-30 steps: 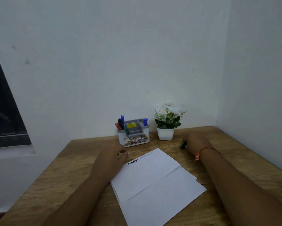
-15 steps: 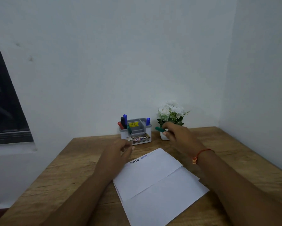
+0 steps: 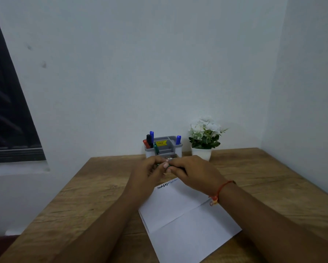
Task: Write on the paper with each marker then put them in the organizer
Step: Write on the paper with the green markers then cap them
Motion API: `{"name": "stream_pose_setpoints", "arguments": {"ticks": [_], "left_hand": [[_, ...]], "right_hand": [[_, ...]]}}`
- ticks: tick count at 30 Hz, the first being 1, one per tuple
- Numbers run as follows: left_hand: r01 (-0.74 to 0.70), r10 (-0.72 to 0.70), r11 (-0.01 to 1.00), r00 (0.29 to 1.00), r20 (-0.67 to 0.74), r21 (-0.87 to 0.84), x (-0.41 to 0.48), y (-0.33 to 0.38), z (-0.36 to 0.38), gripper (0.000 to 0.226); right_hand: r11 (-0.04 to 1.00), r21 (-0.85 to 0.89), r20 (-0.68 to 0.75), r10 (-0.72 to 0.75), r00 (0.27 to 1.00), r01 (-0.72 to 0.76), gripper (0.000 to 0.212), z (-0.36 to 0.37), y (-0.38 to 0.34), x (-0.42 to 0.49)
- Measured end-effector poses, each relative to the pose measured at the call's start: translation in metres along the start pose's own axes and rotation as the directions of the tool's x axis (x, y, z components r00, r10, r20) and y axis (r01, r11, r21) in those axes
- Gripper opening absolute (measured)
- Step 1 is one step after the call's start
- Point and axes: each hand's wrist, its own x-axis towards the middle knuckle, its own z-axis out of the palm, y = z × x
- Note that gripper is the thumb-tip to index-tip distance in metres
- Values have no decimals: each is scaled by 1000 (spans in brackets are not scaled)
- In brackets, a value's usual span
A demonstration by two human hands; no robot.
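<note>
Both hands meet above the far edge of the white paper [image 3: 186,217], just in front of the grey organizer [image 3: 164,149]. Between them lies a green marker [image 3: 160,164], mostly hidden; my left hand [image 3: 150,172] pinches one end and my right hand [image 3: 193,172] grips the other. The paper carries a black scribble and a fainter blue one at its top edge. Standing in the organizer are a red, a black, a green and two blue markers [image 3: 178,139].
A white pot of white flowers [image 3: 204,141] stands right of the organizer near the wall corner. The wooden table [image 3: 83,196] ends at a wall behind and on the right. A dark window sits at left.
My right hand picked the green marker up from the table's right side and carried it left to the centre. My left hand rose from the paper's corner and took hold of the marker's other end.
</note>
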Motion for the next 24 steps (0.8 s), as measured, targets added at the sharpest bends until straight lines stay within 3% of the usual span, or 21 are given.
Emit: {"name": "stream_pose_setpoints", "arguments": {"ticks": [6,12,16,19,24], "left_hand": [[92,-95,993,994,-46,-74,2,-5,-4,7],[170,-160,985,962,-220,31,9,-21,-18,7],[249,-212,960,945,-248,130,10,-31,-24,10],[260,-217,920,961,-171,293,10,-39,-30,12],[305,-298,838,950,-89,453,11,-55,-35,16]], "right_hand": [[996,75,50,48,998,-51,33,6,-2,2],[951,191,58,236,970,-243,14,4,21,-4],[841,429,33,351,936,-330,25,4,32,-4],[698,582,74,465,882,-417,28,7,29,-3],[586,640,136,551,823,-497,26,9,27,-1]]}}
